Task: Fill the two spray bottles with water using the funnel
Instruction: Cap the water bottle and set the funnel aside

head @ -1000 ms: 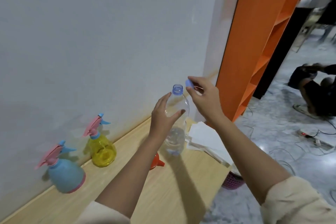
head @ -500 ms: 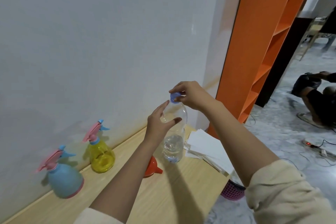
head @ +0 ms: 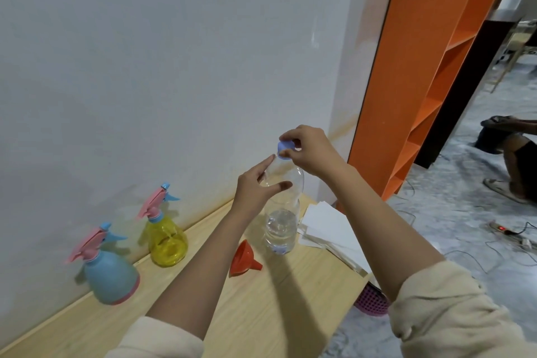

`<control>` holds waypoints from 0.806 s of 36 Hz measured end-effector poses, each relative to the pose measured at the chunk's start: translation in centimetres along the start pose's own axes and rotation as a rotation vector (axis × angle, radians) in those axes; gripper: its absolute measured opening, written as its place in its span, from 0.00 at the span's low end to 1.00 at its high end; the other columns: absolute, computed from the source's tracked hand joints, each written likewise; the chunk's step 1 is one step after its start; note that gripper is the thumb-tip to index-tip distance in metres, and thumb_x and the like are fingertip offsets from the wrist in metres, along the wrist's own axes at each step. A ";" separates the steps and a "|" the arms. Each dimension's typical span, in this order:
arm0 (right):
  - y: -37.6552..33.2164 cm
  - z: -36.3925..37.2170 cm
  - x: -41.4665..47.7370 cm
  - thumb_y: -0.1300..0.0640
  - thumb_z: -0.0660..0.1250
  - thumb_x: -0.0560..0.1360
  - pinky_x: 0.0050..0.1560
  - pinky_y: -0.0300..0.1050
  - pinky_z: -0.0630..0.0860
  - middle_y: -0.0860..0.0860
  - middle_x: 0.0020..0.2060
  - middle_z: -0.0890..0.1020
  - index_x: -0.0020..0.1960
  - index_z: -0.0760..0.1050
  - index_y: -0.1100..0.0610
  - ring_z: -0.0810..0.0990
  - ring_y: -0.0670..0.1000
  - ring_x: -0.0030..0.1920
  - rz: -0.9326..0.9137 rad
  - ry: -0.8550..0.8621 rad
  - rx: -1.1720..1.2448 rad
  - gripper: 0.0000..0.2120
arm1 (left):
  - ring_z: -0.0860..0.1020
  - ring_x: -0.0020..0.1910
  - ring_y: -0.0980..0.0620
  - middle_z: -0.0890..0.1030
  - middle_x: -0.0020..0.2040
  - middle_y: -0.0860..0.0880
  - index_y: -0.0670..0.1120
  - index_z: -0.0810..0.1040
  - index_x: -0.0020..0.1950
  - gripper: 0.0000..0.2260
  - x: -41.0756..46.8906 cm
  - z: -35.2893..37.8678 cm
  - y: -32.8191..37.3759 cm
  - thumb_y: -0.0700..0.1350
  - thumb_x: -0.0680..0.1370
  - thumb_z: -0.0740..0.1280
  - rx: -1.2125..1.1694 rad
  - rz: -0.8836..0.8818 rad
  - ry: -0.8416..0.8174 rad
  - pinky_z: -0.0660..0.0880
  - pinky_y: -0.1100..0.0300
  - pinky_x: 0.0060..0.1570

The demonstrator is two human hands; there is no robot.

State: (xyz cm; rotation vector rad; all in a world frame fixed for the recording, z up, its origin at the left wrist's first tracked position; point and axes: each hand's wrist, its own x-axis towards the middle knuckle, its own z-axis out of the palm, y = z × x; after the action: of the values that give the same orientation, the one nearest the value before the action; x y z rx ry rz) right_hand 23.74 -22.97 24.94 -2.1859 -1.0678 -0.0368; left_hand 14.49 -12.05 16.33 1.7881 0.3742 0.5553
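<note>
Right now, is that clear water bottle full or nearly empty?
Mostly empty: water fills only the lower part of the clear bottle, upright on the table; above that it looks empty.

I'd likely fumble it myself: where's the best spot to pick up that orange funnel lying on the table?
Probably by the wide rim. The funnel lies on its side on the table, its narrow spout pointing right, toward the water bottle. The rim stands up off the wood, so come from above and pinch it across the wall, inside and outside. The spout looks small and slippery.
</note>
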 end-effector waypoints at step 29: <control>0.5 2.5 -0.3 0.49 0.68 0.74 0.45 0.39 0.65 0.53 0.47 0.73 0.53 0.72 0.62 0.70 0.50 0.47 0.108 0.148 0.052 0.18 | 0.69 0.65 0.61 0.72 0.70 0.49 0.46 0.70 0.70 0.34 0.0 -0.3 -0.1 0.40 0.67 0.77 -0.066 -0.003 -0.048 0.66 0.73 0.61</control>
State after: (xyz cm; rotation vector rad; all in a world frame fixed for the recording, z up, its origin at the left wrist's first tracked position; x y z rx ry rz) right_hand 23.27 -21.89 22.69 -2.1546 -0.8589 -0.1193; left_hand 14.32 -11.79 16.26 1.7340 0.3216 0.5161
